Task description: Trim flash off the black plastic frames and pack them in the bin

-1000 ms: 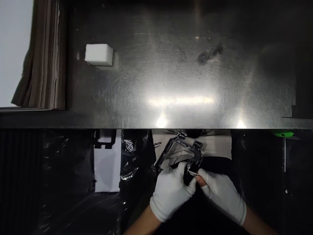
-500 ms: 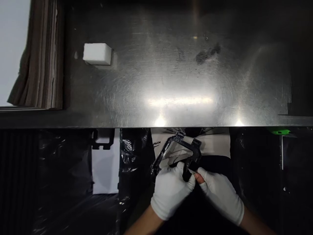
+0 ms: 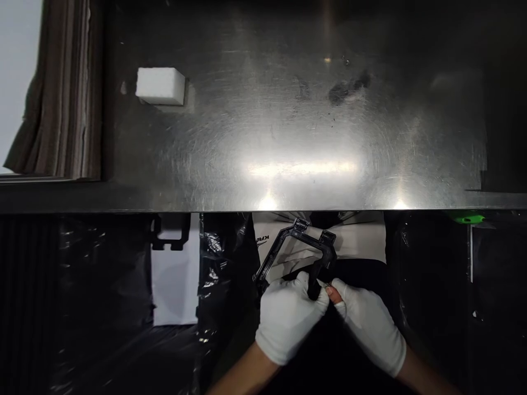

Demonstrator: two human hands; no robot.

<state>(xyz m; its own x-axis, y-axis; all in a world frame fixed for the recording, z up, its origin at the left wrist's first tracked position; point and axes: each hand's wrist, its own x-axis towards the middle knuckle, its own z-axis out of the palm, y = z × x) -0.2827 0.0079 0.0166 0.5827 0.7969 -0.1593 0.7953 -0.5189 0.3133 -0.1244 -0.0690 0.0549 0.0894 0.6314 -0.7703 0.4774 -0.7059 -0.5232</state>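
A black angular plastic frame (image 3: 302, 235) with small raised end blocks is held over my lap, below the table's front edge. My left hand (image 3: 288, 315), in a white glove, is closed round the frame's lower right end. Close beside it, my right hand (image 3: 366, 315) wears a white glove that leaves the thumb tip bare. Its thumb and fingers pinch a tiny thing with a pale, greenish glint right at the frame's end; its kind is too small to tell. The fingertips of both hands nearly meet, and the gloves hide part of the frame.
A scratched metal table (image 3: 230, 131) spans the upper view. On it lie a white foam block (image 3: 160, 86) and, at left, a stack of brown sheets (image 3: 66, 99). Black plastic sheeting (image 3: 102, 285) hangs below. Another black bracket (image 3: 171, 241) and a green object (image 3: 468, 218) sit under the edge.
The whole view has shifted slightly up and left. The frame's right end has turned a little in my hands, and my right fingertips have moved slightly at its end.
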